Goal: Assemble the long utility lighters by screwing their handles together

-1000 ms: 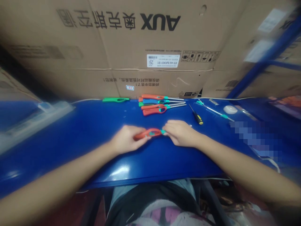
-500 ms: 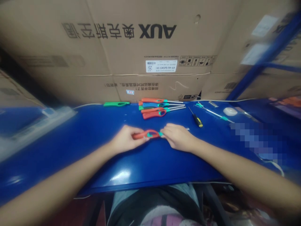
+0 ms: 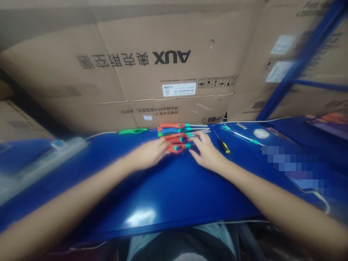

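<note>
My left hand (image 3: 150, 153), blurred, has its fingers closed around the handle of a red long-nosed lighter (image 3: 178, 148) with a teal trigger and collar. The lighter lies just in front of a row of other lighters. My right hand (image 3: 205, 151) is beside its collar end, fingers apart and curved, and hides the metal tube. Behind, the row includes an orange lighter (image 3: 172, 125), a blue lighter (image 3: 174, 130) and another red lighter (image 3: 178, 139), their metal tubes pointing right.
A green lighter casing (image 3: 133, 131) lies back left. To the right are a yellow-black screwdriver (image 3: 224, 146), a metal rod with teal ends (image 3: 241, 134) and a white round object (image 3: 261, 133). A cardboard wall (image 3: 108, 83) stands behind the blue table (image 3: 174, 195).
Both hands have moved forward with the red lighter, up to the row of lighters. My right hand has loosened from the collar and spread its fingers. The camera view has tilted up.
</note>
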`<control>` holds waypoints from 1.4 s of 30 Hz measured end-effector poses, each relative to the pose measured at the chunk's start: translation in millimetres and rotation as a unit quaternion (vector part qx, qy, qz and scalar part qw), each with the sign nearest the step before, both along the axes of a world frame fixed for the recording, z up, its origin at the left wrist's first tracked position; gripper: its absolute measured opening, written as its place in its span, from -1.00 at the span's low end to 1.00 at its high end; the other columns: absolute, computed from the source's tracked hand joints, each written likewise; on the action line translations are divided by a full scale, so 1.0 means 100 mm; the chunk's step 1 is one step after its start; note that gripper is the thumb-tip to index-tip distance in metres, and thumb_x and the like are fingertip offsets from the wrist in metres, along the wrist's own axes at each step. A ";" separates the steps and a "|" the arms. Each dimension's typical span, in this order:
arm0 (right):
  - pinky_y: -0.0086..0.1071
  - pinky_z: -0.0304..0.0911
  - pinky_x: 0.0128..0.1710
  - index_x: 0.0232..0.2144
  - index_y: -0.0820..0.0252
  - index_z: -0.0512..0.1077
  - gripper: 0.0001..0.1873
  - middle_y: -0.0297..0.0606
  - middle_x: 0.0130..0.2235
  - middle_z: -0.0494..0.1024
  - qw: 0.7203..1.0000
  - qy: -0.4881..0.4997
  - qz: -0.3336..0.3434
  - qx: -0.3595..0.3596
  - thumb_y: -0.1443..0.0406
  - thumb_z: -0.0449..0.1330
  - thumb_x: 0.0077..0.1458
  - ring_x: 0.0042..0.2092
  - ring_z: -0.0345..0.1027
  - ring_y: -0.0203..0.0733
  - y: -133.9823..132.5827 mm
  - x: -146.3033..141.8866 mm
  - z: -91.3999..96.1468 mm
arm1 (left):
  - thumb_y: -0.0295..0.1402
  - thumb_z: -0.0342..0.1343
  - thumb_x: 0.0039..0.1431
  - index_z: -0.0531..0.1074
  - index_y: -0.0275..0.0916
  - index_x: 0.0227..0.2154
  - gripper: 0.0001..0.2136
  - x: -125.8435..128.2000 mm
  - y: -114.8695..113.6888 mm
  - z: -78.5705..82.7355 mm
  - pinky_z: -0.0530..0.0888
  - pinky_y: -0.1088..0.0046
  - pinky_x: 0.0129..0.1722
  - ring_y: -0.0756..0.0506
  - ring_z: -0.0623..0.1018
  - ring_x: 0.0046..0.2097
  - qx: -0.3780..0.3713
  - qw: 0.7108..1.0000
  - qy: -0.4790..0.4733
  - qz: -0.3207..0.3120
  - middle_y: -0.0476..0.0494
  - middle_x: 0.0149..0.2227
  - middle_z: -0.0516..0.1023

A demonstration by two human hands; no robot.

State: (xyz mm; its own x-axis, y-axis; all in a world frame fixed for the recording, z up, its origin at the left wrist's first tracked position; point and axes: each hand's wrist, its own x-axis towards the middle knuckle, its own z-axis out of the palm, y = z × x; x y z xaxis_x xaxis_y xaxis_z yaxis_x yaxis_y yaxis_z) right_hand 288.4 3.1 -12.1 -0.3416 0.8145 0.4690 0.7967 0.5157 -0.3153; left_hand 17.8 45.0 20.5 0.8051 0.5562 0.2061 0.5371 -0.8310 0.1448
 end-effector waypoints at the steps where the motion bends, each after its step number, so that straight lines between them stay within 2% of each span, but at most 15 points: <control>1: 0.12 0.21 0.26 0.02 0.25 0.36 -0.68 0.16 0.20 0.30 0.999 0.026 -0.013 0.031 0.35 0.18 0.22 0.28 0.20 0.20 -0.02 -0.01 0.00 | -0.19 -0.18 0.48 0.38 -0.25 0.20 -0.59 0.02 0.15 0.08 0.45 0.18 0.16 -0.24 0.52 0.12 0.006 1.000 -0.008 0.005 -0.34 0.11 0.48; 3: 0.15 0.11 0.33 0.08 0.23 0.31 -0.62 0.17 0.28 0.18 0.997 0.065 -0.016 0.050 0.34 0.17 0.22 0.36 0.06 0.21 -0.06 -0.06 0.01 | -0.15 -0.20 0.48 0.45 -0.29 0.08 -0.57 0.07 0.46 0.23 0.49 0.18 0.06 -0.23 0.55 0.00 0.021 0.999 -0.016 0.039 -0.33 -0.02 0.52; 6: 0.14 0.12 0.34 0.09 0.17 0.30 -0.61 0.13 0.28 0.17 0.997 0.078 0.019 0.003 0.33 0.17 0.22 0.37 0.07 0.17 -0.13 -0.14 0.00 | -0.19 -0.18 0.46 0.46 -0.32 0.05 -0.59 0.19 0.90 0.33 0.48 0.22 0.04 -0.22 0.53 -0.01 0.070 0.996 -0.002 0.061 -0.33 -0.03 0.50; 8: 0.12 0.17 0.32 0.10 0.16 0.29 -0.60 0.11 0.30 0.15 0.996 0.072 0.040 -0.035 0.32 0.18 0.22 0.37 0.10 0.16 -0.16 -0.18 -0.02 | -0.23 -0.17 0.45 0.49 -0.33 -0.01 -0.61 0.29 1.12 0.29 0.47 0.26 0.02 -0.21 0.53 -0.04 0.091 0.994 0.025 0.059 -0.32 -0.08 0.50; 11: 0.07 0.24 0.28 0.09 0.16 0.29 -0.61 0.10 0.29 0.17 0.993 0.056 0.072 -0.075 0.33 0.18 0.23 0.34 0.16 0.12 -0.19 -0.21 -0.05 | -0.23 -0.11 0.42 0.49 -0.32 0.01 -0.64 0.39 1.31 0.16 0.45 0.28 0.00 -0.20 0.52 -0.04 0.102 0.992 0.027 0.062 -0.31 -0.09 0.51; 15: 0.06 0.27 0.24 0.03 0.16 0.34 -0.70 0.07 0.25 0.25 0.990 0.021 0.104 -0.089 0.34 0.18 0.24 0.30 0.20 0.10 -0.19 -0.20 -0.05 | -0.24 -0.09 0.42 0.49 -0.25 0.07 -0.65 0.39 1.38 0.03 0.43 0.27 0.01 -0.20 0.50 -0.04 0.124 0.990 0.019 0.072 -0.29 -0.08 0.54; 18: 0.04 0.29 0.21 0.01 0.18 0.38 -0.73 0.06 0.24 0.28 0.989 -0.001 0.111 -0.096 0.33 0.18 0.25 0.28 0.22 0.10 -0.20 -0.20 -0.04 | -0.26 -0.09 0.41 0.57 -0.23 -0.07 -0.67 0.36 1.37 0.02 0.41 0.24 0.00 -0.23 0.48 -0.03 0.144 0.986 0.017 0.084 -0.28 -0.11 0.55; 22: 0.04 0.26 0.21 -0.01 0.21 0.43 -0.74 0.04 0.21 0.35 0.986 -0.035 0.118 -0.109 0.31 0.17 0.26 0.23 0.25 0.10 -0.21 -0.21 -0.02 | -0.32 -0.06 0.35 0.61 -0.25 -0.24 -0.69 0.35 1.30 0.04 0.43 0.25 -0.09 -0.22 0.50 -0.11 0.157 0.982 0.011 0.108 -0.27 -0.18 0.54; 25: 0.05 0.27 0.19 -0.01 0.20 0.44 -0.75 -0.02 0.14 0.44 0.983 -0.060 0.126 -0.120 0.31 0.16 0.28 0.17 0.30 0.09 -0.21 -0.20 0.00 | -0.29 -0.07 0.35 0.60 -0.24 -0.23 -0.69 0.32 1.21 0.05 0.43 0.24 -0.10 -0.23 0.51 -0.11 0.167 0.978 -0.005 0.126 -0.27 -0.19 0.53; 29: 0.04 0.29 0.14 0.06 0.20 0.42 -0.70 -0.05 0.13 0.47 0.978 -0.087 0.136 -0.129 0.30 0.15 0.29 0.12 0.33 0.07 -0.21 -0.17 0.05 | -0.25 -0.09 0.37 0.57 -0.23 -0.12 -0.68 0.06 1.09 0.04 0.44 0.23 -0.07 -0.24 0.51 -0.05 0.174 0.971 -0.024 0.163 -0.27 -0.13 0.54; 32: 0.03 0.29 0.13 0.10 0.21 0.42 -0.66 -0.04 0.16 0.45 0.977 -0.110 0.135 -0.127 0.29 0.14 0.31 0.12 0.33 0.08 -0.21 -0.16 0.07 | -0.25 -0.06 0.34 0.53 -0.24 -0.10 -0.70 -0.32 1.03 -0.01 0.44 0.22 -0.03 -0.26 0.50 -0.01 0.159 0.963 -0.014 0.219 -0.29 -0.09 0.55; 35: 0.03 0.28 0.15 0.14 0.22 0.40 -0.63 -0.02 0.19 0.42 0.976 -0.128 0.128 -0.123 0.27 0.11 0.33 0.15 0.32 0.09 -0.21 -0.16 0.06 | -0.30 0.02 0.21 0.49 -0.26 -0.19 -0.77 -0.73 1.00 -0.09 0.45 0.17 -0.04 -0.31 0.50 -0.03 0.133 0.952 0.014 0.276 -0.32 -0.13 0.55; 38: 0.04 0.25 0.18 0.18 0.21 0.38 -0.60 0.00 0.23 0.39 0.975 -0.135 0.130 -0.120 0.27 0.08 0.35 0.19 0.30 0.11 -0.20 -0.18 0.04 | -0.31 0.07 0.10 0.42 -0.28 -0.13 -0.72 -1.06 1.00 -0.16 0.45 0.10 -0.04 -0.38 0.50 0.01 0.102 0.941 0.047 0.319 -0.37 -0.09 0.54; 42: 0.06 0.24 0.21 0.21 0.21 0.37 -0.57 0.01 0.26 0.37 0.974 -0.137 0.132 -0.126 0.26 0.06 0.36 0.21 0.28 0.11 -0.20 -0.18 0.02 | -0.28 0.04 0.14 0.38 -0.23 -0.09 -0.72 -1.30 1.03 -0.19 0.45 0.11 -0.03 -0.36 0.51 0.02 0.055 0.936 0.078 0.339 -0.34 -0.06 0.53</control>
